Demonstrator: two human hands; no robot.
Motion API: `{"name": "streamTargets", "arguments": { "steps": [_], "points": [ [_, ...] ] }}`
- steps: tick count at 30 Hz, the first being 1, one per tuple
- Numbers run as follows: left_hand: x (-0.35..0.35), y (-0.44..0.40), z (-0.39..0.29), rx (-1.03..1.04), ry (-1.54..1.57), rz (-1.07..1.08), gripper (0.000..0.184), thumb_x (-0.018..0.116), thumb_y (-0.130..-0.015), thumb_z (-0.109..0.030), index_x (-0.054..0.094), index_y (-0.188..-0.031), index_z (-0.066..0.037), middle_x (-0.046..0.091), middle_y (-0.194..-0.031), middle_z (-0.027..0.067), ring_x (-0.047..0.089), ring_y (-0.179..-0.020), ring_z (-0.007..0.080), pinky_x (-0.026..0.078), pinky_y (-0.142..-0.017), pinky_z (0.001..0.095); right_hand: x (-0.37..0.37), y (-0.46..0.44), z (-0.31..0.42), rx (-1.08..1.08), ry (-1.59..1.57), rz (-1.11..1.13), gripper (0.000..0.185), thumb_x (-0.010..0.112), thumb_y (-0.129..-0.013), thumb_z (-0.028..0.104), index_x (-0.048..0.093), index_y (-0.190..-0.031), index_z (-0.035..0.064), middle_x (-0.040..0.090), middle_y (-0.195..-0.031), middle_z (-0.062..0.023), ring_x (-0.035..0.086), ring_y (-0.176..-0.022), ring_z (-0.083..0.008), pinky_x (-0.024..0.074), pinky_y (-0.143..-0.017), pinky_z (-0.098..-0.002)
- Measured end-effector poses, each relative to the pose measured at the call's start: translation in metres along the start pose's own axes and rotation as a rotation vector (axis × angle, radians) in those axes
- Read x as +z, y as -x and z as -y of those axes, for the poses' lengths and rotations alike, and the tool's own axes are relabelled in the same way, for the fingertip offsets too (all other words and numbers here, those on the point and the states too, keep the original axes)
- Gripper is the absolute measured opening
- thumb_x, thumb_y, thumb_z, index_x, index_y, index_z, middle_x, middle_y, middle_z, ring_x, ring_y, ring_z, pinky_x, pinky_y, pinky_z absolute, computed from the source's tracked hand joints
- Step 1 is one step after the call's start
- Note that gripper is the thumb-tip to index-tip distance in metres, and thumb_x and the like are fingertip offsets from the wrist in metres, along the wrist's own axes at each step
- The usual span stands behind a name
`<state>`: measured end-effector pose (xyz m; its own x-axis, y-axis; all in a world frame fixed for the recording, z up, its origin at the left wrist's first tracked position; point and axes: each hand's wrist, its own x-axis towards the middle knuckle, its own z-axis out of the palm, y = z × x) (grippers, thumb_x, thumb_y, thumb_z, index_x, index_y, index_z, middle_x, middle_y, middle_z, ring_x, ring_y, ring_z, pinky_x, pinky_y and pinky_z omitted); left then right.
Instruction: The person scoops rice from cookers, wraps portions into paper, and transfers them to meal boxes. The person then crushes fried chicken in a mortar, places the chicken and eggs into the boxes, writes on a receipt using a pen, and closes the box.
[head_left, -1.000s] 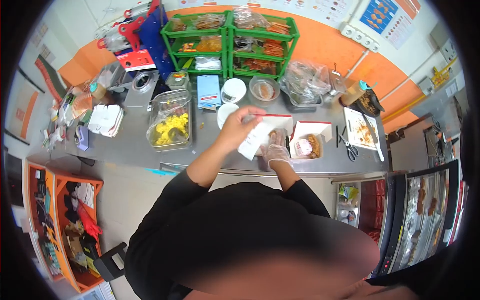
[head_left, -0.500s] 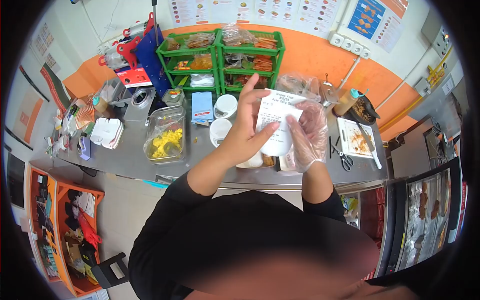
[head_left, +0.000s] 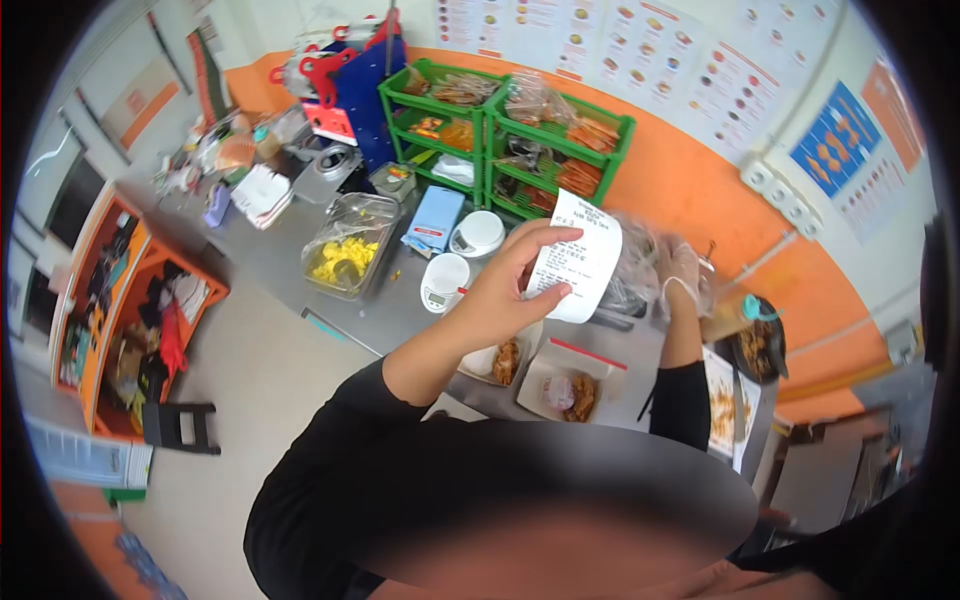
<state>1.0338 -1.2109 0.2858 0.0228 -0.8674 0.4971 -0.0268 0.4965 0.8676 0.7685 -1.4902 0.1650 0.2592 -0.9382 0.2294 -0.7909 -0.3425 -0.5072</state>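
My left hand (head_left: 515, 283) pinches a white printed receipt (head_left: 580, 258) between thumb and fingers, above the steel counter. My right hand (head_left: 684, 272), in a clear plastic glove, is at the back right beside a plastic bag (head_left: 632, 265); its fingers are blurred, and whether they grip anything is unclear. Below the receipt stands an open white box (head_left: 545, 375) with fried food (head_left: 580, 396) and a round wrapped item (head_left: 556, 392). Left of it, another box holds fried food (head_left: 506, 360) and something white, partly behind my left arm.
Two white scales (head_left: 443, 280) (head_left: 477, 233), a blue box (head_left: 434, 218) and a tray of yellow food (head_left: 344, 262) stand to the left. Green racks (head_left: 500, 135) are behind. A squeeze bottle (head_left: 730, 316), a dark pan (head_left: 757, 345) and a board with a knife (head_left: 722, 405) lie right.
The view has turned and shifted right. My right hand has left the receipt and reached to the back right. My left hand still holds the receipt, now uncovering the boxes.
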Motion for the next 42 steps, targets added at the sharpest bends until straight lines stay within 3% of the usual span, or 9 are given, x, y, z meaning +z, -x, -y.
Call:
{"name": "streamTargets", "arguments": {
  "steps": [4,7,9,10,12,16,35,39,42],
  "points": [
    [0.014,-0.004,-0.003,-0.049,-0.043,-0.114,0.059,0.064,-0.086,0.011,0.049,-0.141,-0.005,0.041,-0.135,0.0087,0.048,-0.129,0.0185,0.040,-0.107,0.0325,0.096,-0.054,-0.106,0.165,-0.231,0.356,0.036,0.066,-0.089,0.026,0.063,-0.119,0.0060,0.070,-0.114,-0.0162,0.069,-0.096,-0.0295,0.0529,-0.082,-0.0386],
    [0.018,-0.004,-0.007,-0.060,-0.147,-0.178,0.058,0.065,-0.086,0.010,0.050,-0.140,-0.006,0.043,-0.134,0.0086,0.048,-0.128,0.0187,0.039,-0.108,0.0326,0.092,-0.046,-0.083,-0.174,-0.451,0.244,0.037,0.062,-0.091,0.025,0.067,-0.125,0.0115,0.071,-0.111,-0.0150,0.066,-0.104,-0.0286,0.0510,-0.090,-0.0384],
    [0.019,-0.003,-0.009,-0.062,-0.226,-0.206,0.059,0.066,-0.085,0.009,0.050,-0.140,-0.006,0.044,-0.133,0.0086,0.049,-0.127,0.0189,0.038,-0.108,0.0321,0.085,-0.051,-0.074,-0.637,0.510,-0.030,0.042,0.063,-0.088,0.028,0.066,-0.127,0.0150,0.070,-0.119,-0.0128,0.065,-0.111,-0.0317,0.0477,-0.098,-0.0431],
    [0.019,-0.002,-0.010,-0.065,-0.242,-0.220,0.059,0.066,-0.085,0.009,0.050,-0.140,-0.006,0.044,-0.133,0.0086,0.049,-0.127,0.0189,0.038,-0.108,0.0321,0.069,-0.051,-0.051,-0.654,0.495,-0.028,0.042,0.063,-0.088,0.028,0.066,-0.127,0.0150,0.070,-0.119,-0.0128,0.065,-0.111,-0.0317,0.0477,-0.098,-0.0431],
    [0.020,-0.001,-0.015,-0.087,-0.259,-0.251,0.059,0.067,-0.085,0.010,0.050,-0.140,-0.006,0.044,-0.132,0.0085,0.049,-0.127,0.0187,0.038,-0.108,0.0318,0.039,-0.042,0.000,-0.237,0.454,0.438,0.049,0.067,-0.085,0.039,0.066,-0.127,0.0141,0.067,-0.126,-0.0149,0.061,-0.119,-0.0321,0.0410,-0.106,-0.0411],
    [0.019,0.001,-0.023,-0.074,-0.260,-0.283,0.060,0.067,-0.084,0.010,0.051,-0.140,-0.005,0.044,-0.131,0.0084,0.049,-0.126,0.0185,0.038,-0.108,0.0316,0.068,-0.062,-0.050,-0.217,0.473,0.516,0.039,0.066,-0.085,0.033,0.070,-0.122,0.0222,0.070,-0.119,-0.0158,0.064,-0.113,-0.0349,0.0469,-0.099,-0.0432],
    [0.014,0.012,-0.026,-0.034,-0.403,-0.361,0.058,0.068,-0.083,0.007,0.053,-0.138,-0.006,0.045,-0.132,0.0097,0.051,-0.120,0.0188,0.042,-0.101,0.0293,0.038,-0.073,-0.134,-0.221,0.146,0.188,0.033,0.064,-0.088,0.033,0.073,-0.113,0.0130,0.072,-0.101,-0.0195,0.069,-0.098,-0.0364,0.0516,-0.086,-0.0446],
    [0.012,0.018,-0.020,-0.052,-0.400,-0.398,0.058,0.068,-0.081,0.007,0.053,-0.136,-0.003,0.048,-0.129,0.0105,0.051,-0.119,0.0199,0.040,-0.102,0.0302,-0.020,-0.034,-0.081,0.078,-0.099,-0.024,0.037,0.063,-0.092,0.033,0.070,-0.107,0.0005,0.073,-0.095,-0.0184,0.071,-0.090,-0.0307,0.0531,-0.079,-0.0406],
    [0.005,0.027,-0.019,-0.070,-0.491,-0.396,0.059,0.067,-0.081,0.008,0.052,-0.137,-0.002,0.047,-0.131,0.0110,0.049,-0.122,0.0203,0.039,-0.105,0.0317,-0.022,-0.035,-0.104,0.428,-0.860,0.107,0.022,0.062,-0.095,0.022,0.064,-0.108,0.0038,0.068,-0.096,-0.0081,0.066,-0.085,-0.0214,0.0539,-0.073,-0.0335]
  ]
}}
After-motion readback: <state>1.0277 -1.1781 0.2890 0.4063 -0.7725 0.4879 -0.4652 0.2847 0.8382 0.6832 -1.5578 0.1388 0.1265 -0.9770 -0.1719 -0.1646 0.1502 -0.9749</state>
